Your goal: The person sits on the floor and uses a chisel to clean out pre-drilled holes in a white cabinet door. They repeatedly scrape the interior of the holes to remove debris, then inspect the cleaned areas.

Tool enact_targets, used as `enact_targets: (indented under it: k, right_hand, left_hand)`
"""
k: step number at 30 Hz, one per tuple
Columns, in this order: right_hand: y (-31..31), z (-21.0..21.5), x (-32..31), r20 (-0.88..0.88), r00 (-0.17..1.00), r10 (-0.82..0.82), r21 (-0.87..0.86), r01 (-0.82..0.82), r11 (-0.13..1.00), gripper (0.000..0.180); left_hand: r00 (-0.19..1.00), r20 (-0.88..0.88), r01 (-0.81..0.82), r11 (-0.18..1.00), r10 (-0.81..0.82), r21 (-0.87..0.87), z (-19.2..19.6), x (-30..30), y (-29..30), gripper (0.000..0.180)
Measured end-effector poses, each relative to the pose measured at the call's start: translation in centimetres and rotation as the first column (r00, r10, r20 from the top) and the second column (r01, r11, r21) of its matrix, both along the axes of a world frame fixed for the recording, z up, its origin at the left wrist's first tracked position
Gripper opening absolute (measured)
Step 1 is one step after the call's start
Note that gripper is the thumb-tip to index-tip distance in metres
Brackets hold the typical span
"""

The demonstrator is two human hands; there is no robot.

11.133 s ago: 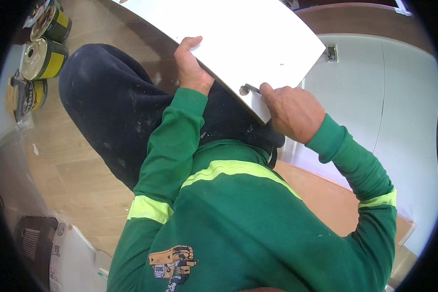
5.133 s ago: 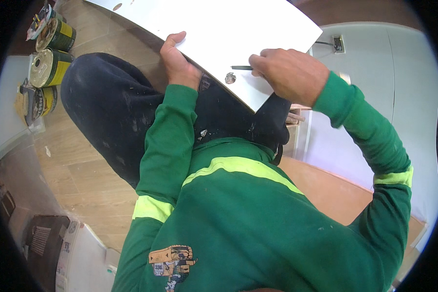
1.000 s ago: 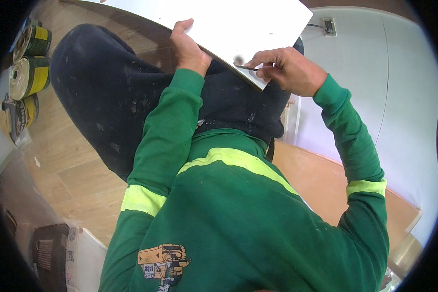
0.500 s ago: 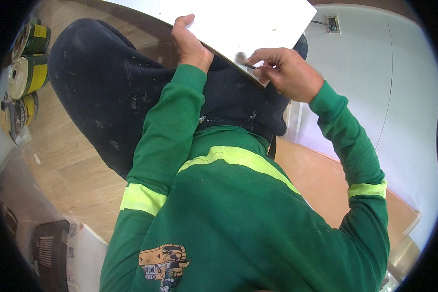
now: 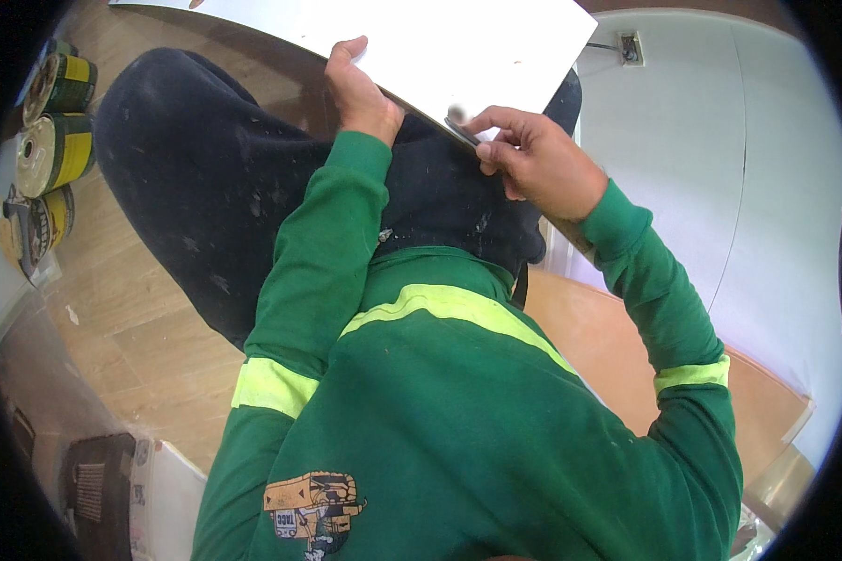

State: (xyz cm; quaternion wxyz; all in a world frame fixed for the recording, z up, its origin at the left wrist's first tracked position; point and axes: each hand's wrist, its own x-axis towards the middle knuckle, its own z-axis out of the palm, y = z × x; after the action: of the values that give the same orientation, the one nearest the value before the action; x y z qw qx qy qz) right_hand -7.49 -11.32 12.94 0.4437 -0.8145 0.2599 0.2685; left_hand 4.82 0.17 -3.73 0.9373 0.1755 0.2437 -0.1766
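A large white board [image 5: 458, 47] rests across my dark-trousered lap, reaching to the top of the picture. My left hand [image 5: 360, 89] grips its near edge, thumb on top and fingers curled under. At the same edge, further right, my right hand [image 5: 533, 164] pinches a small grey metal fitting [image 5: 460, 128] between thumb and fingertips and presses it against the board. Both arms are in green sleeves with yellow reflective bands.
Several yellow-and-black round cans [image 5: 56, 122] stand on the wooden floor [image 5: 112, 309] at the left. A white wall panel [image 5: 720, 168] with a small socket [image 5: 631, 47] fills the right. A brown board [image 5: 608, 346] lies under my right arm. A dark grille [image 5: 89, 486] is at lower left.
Over the last second my right hand shifted slightly down along the board's near edge, still pinching the fitting. The left hand kept its grip on the board.
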Motion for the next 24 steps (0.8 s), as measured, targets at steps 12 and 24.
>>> enact_targets:
  k: [12,24]
  right_hand:
    - [3.4,-2.5,-1.1,0.264,0.95,0.166,-0.421,-0.042,0.906,0.024]
    - [-4.4,-1.2,-2.9,-0.031,0.973,-0.231,-0.08,0.228,0.97,0.03]
  left_hand:
    - [0.999,-0.05,-0.009,0.997,0.005,-0.079,-1.8,0.4,-1.0,0.048]
    - [0.985,-0.087,0.12,0.955,-0.148,-0.271,-2.3,-2.4,-3.1,0.046]
